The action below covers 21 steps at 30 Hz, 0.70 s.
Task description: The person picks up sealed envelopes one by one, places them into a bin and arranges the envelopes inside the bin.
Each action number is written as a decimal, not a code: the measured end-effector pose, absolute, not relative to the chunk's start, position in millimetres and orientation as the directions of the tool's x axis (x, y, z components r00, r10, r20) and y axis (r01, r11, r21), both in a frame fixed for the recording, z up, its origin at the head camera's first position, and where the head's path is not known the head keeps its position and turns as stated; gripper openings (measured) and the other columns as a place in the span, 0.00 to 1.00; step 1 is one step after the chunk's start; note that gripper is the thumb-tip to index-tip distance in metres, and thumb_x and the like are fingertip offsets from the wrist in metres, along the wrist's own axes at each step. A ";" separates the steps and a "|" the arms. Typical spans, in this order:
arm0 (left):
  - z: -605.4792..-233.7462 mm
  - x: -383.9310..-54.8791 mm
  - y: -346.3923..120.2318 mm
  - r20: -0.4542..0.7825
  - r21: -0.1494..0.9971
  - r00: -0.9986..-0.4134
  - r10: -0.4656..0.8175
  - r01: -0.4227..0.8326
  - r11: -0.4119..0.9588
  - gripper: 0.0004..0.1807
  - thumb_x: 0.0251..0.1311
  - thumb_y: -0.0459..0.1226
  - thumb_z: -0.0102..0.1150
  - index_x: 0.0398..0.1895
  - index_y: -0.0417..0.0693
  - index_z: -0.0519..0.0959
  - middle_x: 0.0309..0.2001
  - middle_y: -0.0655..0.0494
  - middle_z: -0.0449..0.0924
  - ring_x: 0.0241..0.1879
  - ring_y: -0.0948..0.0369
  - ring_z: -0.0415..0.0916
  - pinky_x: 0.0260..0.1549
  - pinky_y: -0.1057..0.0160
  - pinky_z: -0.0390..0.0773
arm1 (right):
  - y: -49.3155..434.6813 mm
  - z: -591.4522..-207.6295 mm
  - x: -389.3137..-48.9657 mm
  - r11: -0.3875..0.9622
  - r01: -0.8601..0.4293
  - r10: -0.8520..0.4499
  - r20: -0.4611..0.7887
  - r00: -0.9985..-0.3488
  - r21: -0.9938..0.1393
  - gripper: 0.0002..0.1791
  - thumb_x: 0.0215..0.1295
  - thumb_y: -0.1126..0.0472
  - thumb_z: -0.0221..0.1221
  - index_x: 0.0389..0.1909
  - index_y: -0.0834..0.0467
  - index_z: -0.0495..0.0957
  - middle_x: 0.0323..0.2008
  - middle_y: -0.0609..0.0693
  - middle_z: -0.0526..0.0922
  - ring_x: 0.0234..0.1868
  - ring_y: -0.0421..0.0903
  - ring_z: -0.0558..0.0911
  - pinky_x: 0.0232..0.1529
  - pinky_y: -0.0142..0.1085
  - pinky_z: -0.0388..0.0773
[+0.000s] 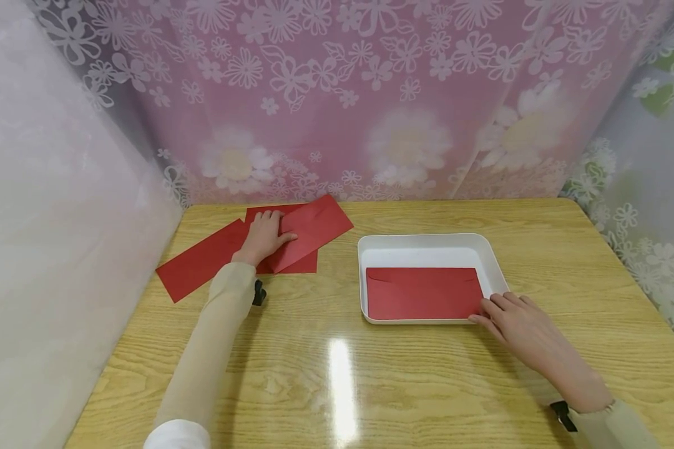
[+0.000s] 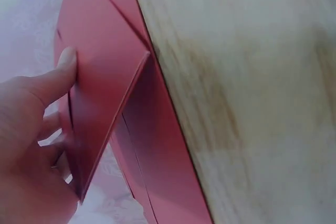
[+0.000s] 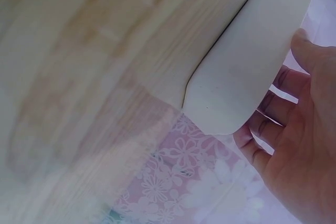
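Note:
At the back left of the table, my left hand grips a red envelope. The left wrist view shows the thumb on one face of this envelope and the fingers behind it, its near edge lifted. Beneath it lies another red envelope, and a further one slants out to the left. My right hand holds the front right corner of a white tray. One red envelope lies in the tray's front half. In the right wrist view, thumb and bent fingers meet the tray wall.
The wooden table carries the tray right of centre and the envelopes at left. A pink flowered curtain hangs along the back edge. Pale sheeting borders the left side, and flowered cloth the right.

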<state>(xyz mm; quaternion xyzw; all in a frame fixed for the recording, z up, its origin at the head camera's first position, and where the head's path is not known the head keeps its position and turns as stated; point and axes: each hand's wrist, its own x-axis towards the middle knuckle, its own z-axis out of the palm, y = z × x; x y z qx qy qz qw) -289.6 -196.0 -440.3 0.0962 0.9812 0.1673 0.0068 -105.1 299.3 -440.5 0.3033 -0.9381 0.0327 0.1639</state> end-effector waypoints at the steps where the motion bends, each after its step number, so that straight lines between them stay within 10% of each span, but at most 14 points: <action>1: -439.9 -289.7 -194.5 0.025 0.302 -0.979 0.203 0.201 0.932 0.38 0.69 0.50 0.62 0.69 0.32 0.65 0.62 0.32 0.69 0.62 0.39 0.62 0.63 0.41 0.66 | 299.5 -440.7 -105.0 0.814 -0.580 -0.558 0.329 -0.762 0.037 0.16 0.66 0.49 0.64 0.26 0.50 0.71 0.25 0.42 0.67 0.28 0.44 0.69 0.31 0.42 0.69; 21: -422.9 -280.6 -176.0 0.222 0.176 -0.939 0.262 0.303 0.937 0.19 0.80 0.45 0.44 0.49 0.37 0.75 0.48 0.41 0.75 0.52 0.45 0.70 0.50 0.48 0.71 | 300.0 -440.6 -105.2 0.813 -0.581 -0.559 0.335 -0.759 0.039 0.16 0.67 0.49 0.63 0.26 0.51 0.71 0.25 0.42 0.67 0.27 0.45 0.70 0.30 0.42 0.68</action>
